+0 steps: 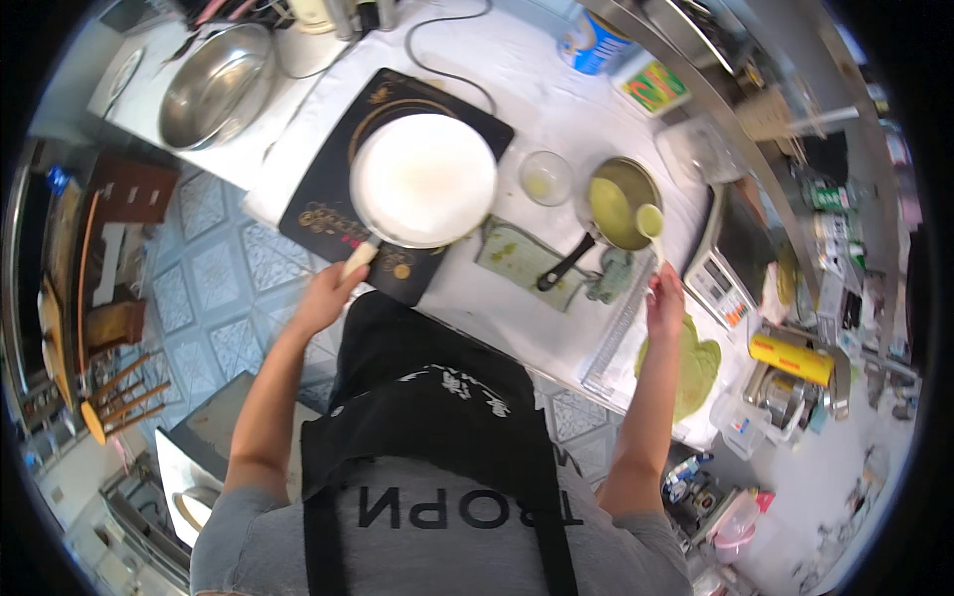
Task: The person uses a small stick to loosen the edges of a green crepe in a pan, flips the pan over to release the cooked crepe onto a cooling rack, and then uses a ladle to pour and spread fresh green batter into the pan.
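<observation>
My left hand (pixel 327 295) grips the pale handle of a round frying pan (pixel 423 181) with a white inside, which is over a black induction cooktop (pixel 320 195). In my right hand (pixel 665 296) is the handle of a small ladle (pixel 650 221), its bowl holding green liquid above the right side of a metal saucepan (pixel 613 205). Green batter-like liquid is in the saucepan, whose black handle points toward me over a greenish cloth (pixel 525 262). A small glass bowl (pixel 545 179) with a little yellowish-green residue stands between the two pans. Thin green pancakes (pixel 693 369) lie beyond my right forearm.
A steel basin (pixel 218 88) sits at the far left of the table. Toward the right are a digital kitchen scale (pixel 721 287), a clear plastic container (pixel 700 149) and a yellow roll (pixel 791 357). A blue can (pixel 592 45) stands at the back, and a cable runs behind the cooktop.
</observation>
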Action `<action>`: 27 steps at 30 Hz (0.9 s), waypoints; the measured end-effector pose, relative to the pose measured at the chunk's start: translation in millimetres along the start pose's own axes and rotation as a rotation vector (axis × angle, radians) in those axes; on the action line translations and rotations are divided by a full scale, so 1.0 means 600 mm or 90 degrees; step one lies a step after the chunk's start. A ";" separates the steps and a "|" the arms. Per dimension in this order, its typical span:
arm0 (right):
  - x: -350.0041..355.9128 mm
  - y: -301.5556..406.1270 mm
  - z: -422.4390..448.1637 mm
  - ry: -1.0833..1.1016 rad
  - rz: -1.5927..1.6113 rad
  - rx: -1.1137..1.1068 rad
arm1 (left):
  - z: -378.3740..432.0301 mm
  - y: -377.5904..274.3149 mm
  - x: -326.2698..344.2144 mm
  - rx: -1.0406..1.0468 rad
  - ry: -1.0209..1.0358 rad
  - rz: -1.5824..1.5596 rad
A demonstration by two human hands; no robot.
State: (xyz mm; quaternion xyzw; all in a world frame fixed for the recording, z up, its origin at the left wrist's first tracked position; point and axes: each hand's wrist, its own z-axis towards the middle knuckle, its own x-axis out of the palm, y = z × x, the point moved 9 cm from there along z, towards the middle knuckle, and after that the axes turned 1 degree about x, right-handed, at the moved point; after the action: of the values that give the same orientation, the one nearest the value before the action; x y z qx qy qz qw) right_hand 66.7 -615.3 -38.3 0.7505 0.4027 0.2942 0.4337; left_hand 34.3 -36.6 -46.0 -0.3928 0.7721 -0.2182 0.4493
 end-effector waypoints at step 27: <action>0.004 0.011 0.008 0.012 0.039 0.011 | 0.030 0.007 -0.055 -0.084 -0.039 -0.077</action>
State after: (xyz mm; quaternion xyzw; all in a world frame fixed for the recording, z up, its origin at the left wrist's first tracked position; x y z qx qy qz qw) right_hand 74.0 -617.5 -34.8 0.7634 0.3860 0.3108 0.4142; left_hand 57.6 -7.0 -40.6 -0.4736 0.7456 -0.1815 0.4323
